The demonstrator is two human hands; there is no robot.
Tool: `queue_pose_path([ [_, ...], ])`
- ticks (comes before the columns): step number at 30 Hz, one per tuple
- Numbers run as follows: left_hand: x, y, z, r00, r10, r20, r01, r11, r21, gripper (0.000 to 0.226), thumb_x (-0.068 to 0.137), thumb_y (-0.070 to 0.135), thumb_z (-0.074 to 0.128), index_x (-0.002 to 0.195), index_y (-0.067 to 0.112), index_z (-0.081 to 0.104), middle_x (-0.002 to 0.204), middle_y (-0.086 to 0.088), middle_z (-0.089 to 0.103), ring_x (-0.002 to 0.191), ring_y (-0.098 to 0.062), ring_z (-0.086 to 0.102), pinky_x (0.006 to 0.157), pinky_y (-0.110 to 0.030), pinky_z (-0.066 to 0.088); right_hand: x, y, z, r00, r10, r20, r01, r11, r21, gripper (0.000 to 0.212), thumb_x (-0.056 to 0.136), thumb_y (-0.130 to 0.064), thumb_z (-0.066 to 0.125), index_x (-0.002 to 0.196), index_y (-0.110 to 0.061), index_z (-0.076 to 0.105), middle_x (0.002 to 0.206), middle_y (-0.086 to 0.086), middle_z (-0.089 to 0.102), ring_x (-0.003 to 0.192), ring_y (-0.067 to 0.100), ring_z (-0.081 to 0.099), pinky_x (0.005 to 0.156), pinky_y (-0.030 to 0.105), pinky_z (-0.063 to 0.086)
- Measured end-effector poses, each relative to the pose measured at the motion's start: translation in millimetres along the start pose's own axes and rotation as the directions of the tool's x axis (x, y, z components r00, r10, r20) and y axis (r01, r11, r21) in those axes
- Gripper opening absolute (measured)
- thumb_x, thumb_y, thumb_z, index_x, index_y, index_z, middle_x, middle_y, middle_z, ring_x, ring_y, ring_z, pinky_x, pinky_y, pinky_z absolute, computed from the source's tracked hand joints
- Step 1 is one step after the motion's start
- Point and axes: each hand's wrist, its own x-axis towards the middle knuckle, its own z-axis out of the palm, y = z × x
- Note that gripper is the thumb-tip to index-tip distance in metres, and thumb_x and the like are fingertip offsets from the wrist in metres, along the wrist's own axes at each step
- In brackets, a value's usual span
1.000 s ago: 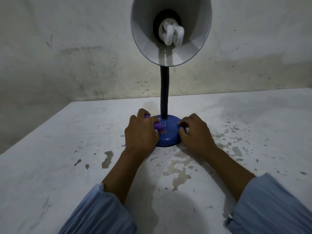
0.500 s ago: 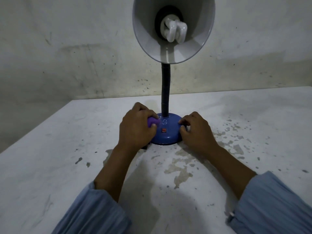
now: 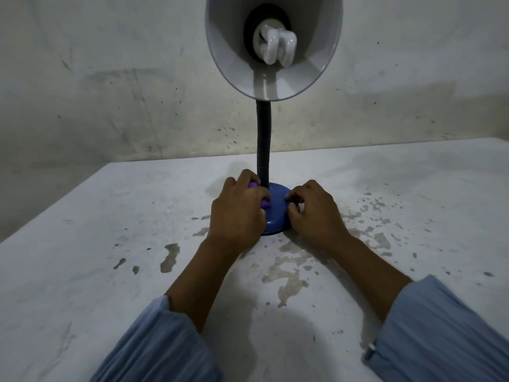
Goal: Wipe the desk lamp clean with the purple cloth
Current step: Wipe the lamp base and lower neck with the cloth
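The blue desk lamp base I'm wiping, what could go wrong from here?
1. The big grey shade sits high on the thin black neck; a hard rub from the left hand with the purple cloth might tip it.
2. The right hand only steadies the round blue base at its rim, so it could slide.
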Motion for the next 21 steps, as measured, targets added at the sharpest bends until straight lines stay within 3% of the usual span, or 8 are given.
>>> queue_pose_path([
  [7, 1, 13, -2, 0.99, 0.107, 0.092, -0.116, 0.988, 0.106, 0.021, 0.084, 0.021, 0.063, 0.104, 0.015, 0.061, 0.12, -0.002, 0.049, 0.101, -0.02, 0.044, 0.086, -0.03, 0.046, 1, -1, 1, 1.0, -0.003, 0.009, 0.003, 1.0, -0.023, 0.017, 0.087, -0.014, 0.053, 0.099, -0.009, 0.064, 0.099, 0.007, 0.054, 0.082, 0.013, 0.049, 0.075, 0.023, 0.04],
  [11, 3, 14, -19, 0.962, 0.214, 0.172, -0.219, 0.976, 0.014, 0.005, 0.08, 0.016, 0.064, 0.082, 0.02, 0.062, 0.104, 0.001, 0.059, 0.09, -0.014, 0.045, 0.082, -0.025, 0.041, 1, 0, 0, 1.0, 0.01, 0.012, -0.01, 1.0, -0.019, 0.016, 0.086, -0.013, 0.054, 0.097, -0.008, 0.064, 0.099, 0.007, 0.054, 0.083, 0.014, 0.05, 0.075, 0.024, 0.042],
  [13, 3, 9, -30, 0.948, 0.236, 0.212, -0.22, 0.971, -0.094, 0.008, 0.075, 0.013, 0.065, 0.073, 0.021, 0.064, 0.091, 0.003, 0.064, 0.084, -0.012, 0.052, 0.082, -0.027, 0.046, 1, -1, 0, 1.0, 0.007, 0.008, -0.007, 1.0, 0.001, 0.013, 0.086, -0.012, 0.054, 0.095, -0.009, 0.064, 0.097, 0.006, 0.054, 0.082, 0.014, 0.05, 0.074, 0.024, 0.041],
  [15, 3, 1, -35, 0.973, 0.196, 0.12, -0.174, 0.97, -0.167, 0.008, 0.072, 0.014, 0.066, 0.073, 0.022, 0.066, 0.088, 0.006, 0.063, 0.084, -0.012, 0.055, 0.077, -0.027, 0.046, 1, -2, 0, 1.0, 0.007, 0.005, -0.007, 1.0, 0.005, 0.013, 0.086, -0.013, 0.055, 0.095, -0.01, 0.064, 0.096, 0.004, 0.053, 0.081, 0.013, 0.05, 0.074, 0.025, 0.041],
  [18, 2, -10, -30, 0.992, 0.106, -0.067, -0.113, 0.987, -0.118, 0.012, 0.074, 0.016, 0.069, 0.084, 0.021, 0.067, 0.097, 0.011, 0.053, 0.09, -0.009, 0.045, 0.075, -0.021, 0.035, 1, -2, 1, 0.999, 0.03, 0.011, -0.03, 1.0, -0.009, 0.014, 0.087, -0.015, 0.054, 0.097, -0.011, 0.064, 0.096, 0.001, 0.051, 0.081, 0.01, 0.048, 0.075, 0.021, 0.04],
  [21, 1, -10, -23, 0.986, 0.143, 0.089, -0.131, 0.984, -0.124, 0.013, 0.073, 0.015, 0.069, 0.081, 0.025, 0.065, 0.097, 0.013, 0.051, 0.092, -0.008, 0.047, 0.076, -0.019, 0.034, 1, -2, 0, 1.0, 0.009, 0.003, -0.009, 1.0, 0.001, 0.014, 0.086, -0.013, 0.054, 0.095, -0.011, 0.064, 0.096, 0.003, 0.053, 0.082, 0.012, 0.05, 0.075, 0.024, 0.042],
])
